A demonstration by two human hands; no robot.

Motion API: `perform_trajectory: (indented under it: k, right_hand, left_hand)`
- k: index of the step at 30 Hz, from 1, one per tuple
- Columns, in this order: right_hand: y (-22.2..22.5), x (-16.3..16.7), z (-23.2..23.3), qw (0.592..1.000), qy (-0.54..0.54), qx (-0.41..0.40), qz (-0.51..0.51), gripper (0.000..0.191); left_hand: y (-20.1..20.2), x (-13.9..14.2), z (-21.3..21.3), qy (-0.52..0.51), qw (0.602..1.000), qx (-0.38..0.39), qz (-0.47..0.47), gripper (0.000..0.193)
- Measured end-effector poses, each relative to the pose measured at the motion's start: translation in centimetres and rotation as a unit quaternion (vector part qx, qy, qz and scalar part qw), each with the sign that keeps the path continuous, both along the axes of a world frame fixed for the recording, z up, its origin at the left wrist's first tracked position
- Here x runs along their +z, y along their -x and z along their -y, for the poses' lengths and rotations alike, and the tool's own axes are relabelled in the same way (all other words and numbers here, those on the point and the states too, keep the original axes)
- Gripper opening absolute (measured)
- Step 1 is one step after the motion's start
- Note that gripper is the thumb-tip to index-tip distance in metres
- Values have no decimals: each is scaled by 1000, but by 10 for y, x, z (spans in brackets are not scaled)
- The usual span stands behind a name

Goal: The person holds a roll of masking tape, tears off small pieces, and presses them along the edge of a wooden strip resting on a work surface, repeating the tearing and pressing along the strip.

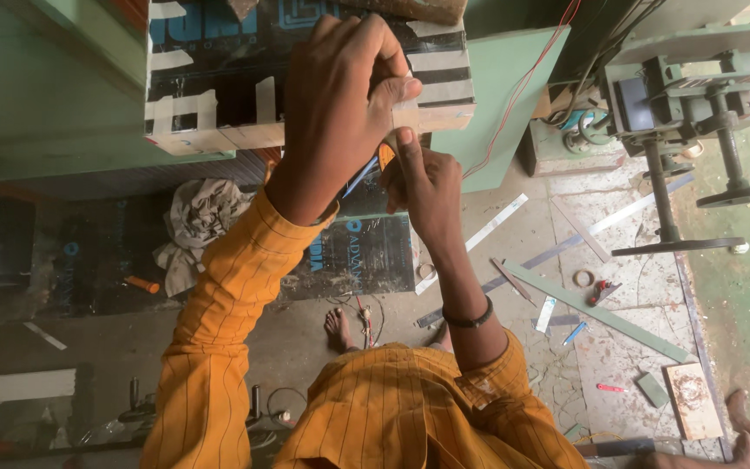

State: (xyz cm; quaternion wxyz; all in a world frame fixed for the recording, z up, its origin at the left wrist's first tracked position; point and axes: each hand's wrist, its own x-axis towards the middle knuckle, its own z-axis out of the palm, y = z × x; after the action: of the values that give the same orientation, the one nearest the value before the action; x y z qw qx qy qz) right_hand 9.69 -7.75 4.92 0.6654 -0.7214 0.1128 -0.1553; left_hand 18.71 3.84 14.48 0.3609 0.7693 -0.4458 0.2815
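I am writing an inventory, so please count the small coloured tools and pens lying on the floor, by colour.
Red: 2 (red-handled pliers, red marker)
Blue: 1 (blue pen)
Orange: 1 (orange-handled tool)
Total: 4, as far as the picture lets me tell.

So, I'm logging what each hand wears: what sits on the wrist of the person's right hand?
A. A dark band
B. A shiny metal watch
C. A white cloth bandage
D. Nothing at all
A: a thin dark band circles the wrist of the right hand, just above the orange striped sleeve.
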Motion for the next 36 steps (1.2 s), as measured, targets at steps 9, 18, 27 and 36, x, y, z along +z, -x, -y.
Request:
perform_trajectory:
  k: [9,18,27,36]
  right_hand:
    - [-1,1,-1,1000,14,3,15,76]
    - [3,4,0,999,-39,-7,-6,65]
    - [3,0,-3,995,-92,25,25,63]
    - [14,-7,9,731,-628,266,-24,55]
  left_hand:
    - [-13,11,-5,18,999,-37,9,49]
    - [-29,4,-4,5,1000,-24,-2,49]
    - [6,2,-25,-55,992,2,111,52]
    - [-4,-5,-24,-112,983,17,148,71]
